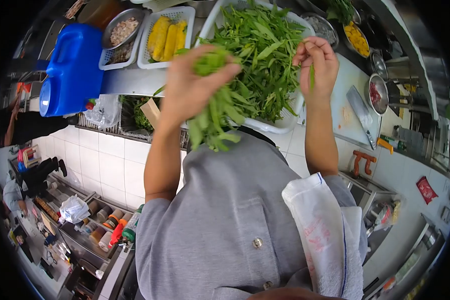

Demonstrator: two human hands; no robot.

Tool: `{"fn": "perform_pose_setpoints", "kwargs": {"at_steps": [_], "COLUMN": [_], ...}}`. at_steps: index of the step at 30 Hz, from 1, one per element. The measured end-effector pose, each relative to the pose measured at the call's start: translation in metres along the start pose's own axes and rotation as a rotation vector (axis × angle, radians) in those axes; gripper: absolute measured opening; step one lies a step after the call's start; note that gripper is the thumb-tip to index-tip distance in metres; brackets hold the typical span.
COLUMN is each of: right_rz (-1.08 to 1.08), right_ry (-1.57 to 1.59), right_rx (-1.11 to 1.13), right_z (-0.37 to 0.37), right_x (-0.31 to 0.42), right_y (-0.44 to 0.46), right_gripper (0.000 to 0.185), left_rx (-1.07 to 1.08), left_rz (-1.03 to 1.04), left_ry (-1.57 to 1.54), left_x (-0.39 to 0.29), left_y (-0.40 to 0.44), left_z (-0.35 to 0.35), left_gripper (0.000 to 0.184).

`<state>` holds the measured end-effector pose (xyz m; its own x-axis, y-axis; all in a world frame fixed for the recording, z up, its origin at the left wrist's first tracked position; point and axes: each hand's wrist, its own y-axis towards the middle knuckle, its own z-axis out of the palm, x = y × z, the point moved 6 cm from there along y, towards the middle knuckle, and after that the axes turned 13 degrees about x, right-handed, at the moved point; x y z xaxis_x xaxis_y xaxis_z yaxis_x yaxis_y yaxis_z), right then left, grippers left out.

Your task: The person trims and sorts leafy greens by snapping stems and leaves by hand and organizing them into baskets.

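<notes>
From my end I see the left hand [187,82] curled round a bunch of greens [215,112], thumb and fingers wrapped about it and leaves hanging below the grip towards the grey shirt [220,195]. That hand is blurred, so I can't pick out each fingertip. The right hand [319,65] has its fingertips drawn in against the thumb, pinching, and a small green sprig [312,77] shows under its curled fingers.

I judge the greens to be light and floppy, the stems a little stiffer than the leaves, easy to bruise and perhaps slick if wet. I would take hold by the stems, gathered loosely, and spare the leaves.

Between the hands, a heap of greens [260,55] fills a big white basket [275,127] and rises above its rim. To its left, a smaller white basket [155,65] holds yellow cobs [170,40], and beside that a metal bowl [106,37] carries chopped pale pieces [124,31]. A blue jug [75,67] stands further left by the worktop [130,82]. On the right, a knife [360,107] lies on a white chopping board [342,77]; just beyond it, a small bowl [382,105] has something red inside, too small for me to name, and further up are yellow chunks [356,40]
</notes>
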<state>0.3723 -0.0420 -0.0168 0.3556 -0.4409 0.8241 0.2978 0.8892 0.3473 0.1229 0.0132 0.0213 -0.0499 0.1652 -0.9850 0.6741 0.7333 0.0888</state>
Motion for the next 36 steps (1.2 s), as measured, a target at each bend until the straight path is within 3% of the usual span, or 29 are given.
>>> {"fn": "perform_pose_setpoints", "kwargs": {"at_steps": [2, 3, 4, 6, 8, 10, 12, 16, 18, 20, 23, 24, 25, 27, 28, 31, 33, 34, 36], "right_rz": [0.177, 0.36, 0.371, 0.275, 0.287, 0.258, 0.247, 0.312, 0.284, 0.248, 0.115, 0.097, 0.059, 0.022, 0.225, 0.172, 0.399, 0.39, 0.598], "right_ry": [-0.397, -0.802, -0.807, -1.185, -1.16, -1.358, -1.289, -1.139, -1.163, -1.149, -0.965, -0.838, -0.829, -0.786, -0.699, -0.578, -0.646, -0.64, -0.552], "right_rx": [0.134, 0.229, 0.214, 0.417, 0.347, 0.368, 0.417, 0.548, 0.509, 0.317, 0.415, 0.472, 0.594, 0.792, 0.85, 0.671, 0.701, 0.704, 0.681], "right_z": [-0.013, -0.012, -0.021, -0.025, -0.021, 0.0, 0.014, 0.032, 0.025, 0.017, 0.057, 0.076, 0.097, 0.133, 0.144, 0.14, 0.119, 0.11, 0.088], "right_x": [0.0, 0.0, 0.0, -0.003, 0.002, 0.011, 0.003, -0.01, -0.009, -0.004, -0.007, -0.013, -0.016, -0.033, -0.046, -0.069, -0.074, -0.071, -0.073], "right_y": [-0.004, -0.009, -0.013, -0.017, -0.016, -0.015, -0.016, -0.016, -0.012, -0.005, -0.001, -0.004, -0.008, -0.02, -0.028, -0.036, -0.038, -0.041, -0.058], "right_gripper": [0.014, 0.017, 0.017, 0.02, 0.022, 0.02, 0.019, 0.018, 0.018, 0.017, 0.024, 0.031, 0.049, 0.103, 0.109, 0.106, 0.093, 0.093, 0.077], "left_rx": [-0.178, -0.253, -0.333, -0.392, -0.304, -0.395, -0.292, -0.367, -0.414, -0.618, -0.432, -0.367, -0.328, -0.289, -0.292, -0.332, -0.362, -0.363, -0.363], "left_rz": [-0.107, -0.008, 0.088, 0.284, 0.444, 0.414, 0.457, 0.532, 0.575, 0.342, 0.205, 0.146, 0.07, -0.032, -0.055, -0.076, -0.183, -0.204, -0.174], "left_ry": [-0.118, -0.183, -0.249, -0.305, -0.396, -0.39, -0.459, -0.597, -0.602, -0.533, -0.42, -0.471, -0.451, -0.433, -0.434, -0.363, -0.349, -0.469, -0.717], "left_x": [-0.001, 0.003, 0.009, 0.009, 0.009, 0.008, 0.009, 0.016, 0.015, 0.019, 0.02, 0.022, 0.022, 0.023, 0.022, 0.027, 0.031, 0.037, 0.039], "left_y": [-0.025, -0.036, -0.048, -0.064, -0.073, -0.084, -0.089, -0.1, -0.103, -0.101, -0.067, -0.056, -0.044, -0.017, -0.005, 0.019, 0.038, 0.052, 0.087], "left_z": [-0.037, -0.057, -0.076, -0.101, -0.113, -0.117, -0.122, -0.13, -0.125, -0.117, -0.083, -0.069, -0.057, -0.035, -0.025, -0.031, -0.054, -0.076, -0.117], "left_gripper": [0.02, 0.022, 0.024, 0.023, 0.025, 0.02, 0.012, 0.007, 0.008, 0.012, 0.02, 0.021, 0.02, 0.018, 0.017, 0.017, 0.021, 0.021, 0.02]}}
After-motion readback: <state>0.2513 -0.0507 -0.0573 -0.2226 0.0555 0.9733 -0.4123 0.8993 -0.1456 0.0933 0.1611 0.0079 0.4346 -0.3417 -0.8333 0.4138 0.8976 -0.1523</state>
